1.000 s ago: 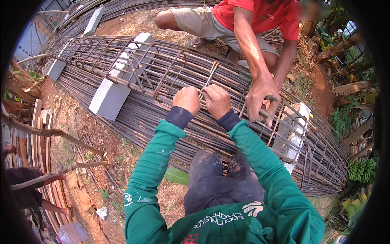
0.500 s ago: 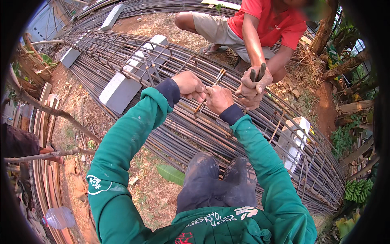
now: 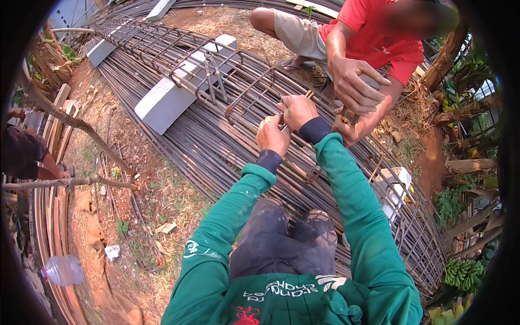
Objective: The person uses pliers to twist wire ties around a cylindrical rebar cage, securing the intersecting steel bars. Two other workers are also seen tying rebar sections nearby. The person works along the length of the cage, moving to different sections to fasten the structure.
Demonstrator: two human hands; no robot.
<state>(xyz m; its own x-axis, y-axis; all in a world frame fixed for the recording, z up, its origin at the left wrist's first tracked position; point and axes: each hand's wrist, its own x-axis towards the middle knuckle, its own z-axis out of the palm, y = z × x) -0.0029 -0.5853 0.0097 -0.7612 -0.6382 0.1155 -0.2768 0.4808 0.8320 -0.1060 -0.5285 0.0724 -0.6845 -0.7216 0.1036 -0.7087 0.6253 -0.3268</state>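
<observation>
Has the left hand [image 3: 272, 136] folded into a fist and the right hand [image 3: 299, 112] curled just beside and beyond it, both closed on a thin steel stirrup [image 3: 309, 93] at the top of the long reinforcement cage [image 3: 250, 92]. Cannot tell the exact contact of the fingers; only short tips in sight past the right hand. Find the cage lying over a pale block [image 3: 165, 110], above a dense spread of loose rods [image 3: 184, 142]. Expect the cage to be heavy and stiff, the stirrup light, springy, rough with rust rather than slippery, and hardly fragile. Best to hold the stirrup by a straight leg, close to a long bar and clear of cut ends. Mind the co-worker's raised hand [image 3: 357, 85] nearby.
</observation>
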